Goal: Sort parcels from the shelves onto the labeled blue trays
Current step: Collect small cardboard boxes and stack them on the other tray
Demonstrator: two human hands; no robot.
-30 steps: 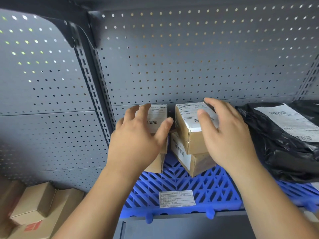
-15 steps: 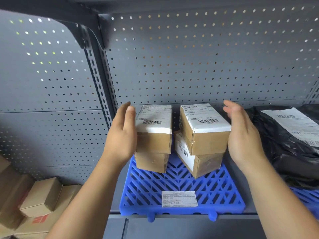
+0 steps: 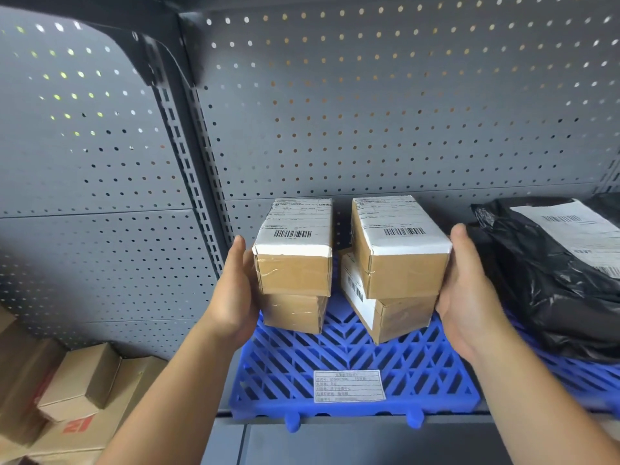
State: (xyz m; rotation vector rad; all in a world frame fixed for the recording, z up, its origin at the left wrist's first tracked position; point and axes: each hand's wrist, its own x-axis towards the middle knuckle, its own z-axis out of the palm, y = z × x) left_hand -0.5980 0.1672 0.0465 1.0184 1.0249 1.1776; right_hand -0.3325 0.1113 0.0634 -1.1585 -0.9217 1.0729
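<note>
My left hand (image 3: 235,297) lies flat against the left side of the left-hand stack, fingers straight and held together, curled round nothing. That stack is two cardboard parcels: the upper left box (image 3: 295,256), with a white barcode label on top, sits squarely on the lower left box (image 3: 292,312). My right hand (image 3: 469,297) is pressed the same way, palm in and fingers straight and together, against the right side of the other stack. There the upper right box (image 3: 399,256), also labelled on top, rests on the lower right box (image 3: 396,317), which is turned a little askew and carries a barcode label on its left face. A narrow gap separates the two stacks. Both stand towards the back of the blue tray (image 3: 335,360), whose front edge bears a white paper label (image 3: 349,385). Just beyond my right hand a black plastic mailer (image 3: 553,280) lies on a neighbouring blue tray (image 3: 587,377). A grey perforated panel (image 3: 369,112) backs the shelf, and plain cardboard boxes (image 3: 77,394) are piled low on my left
</note>
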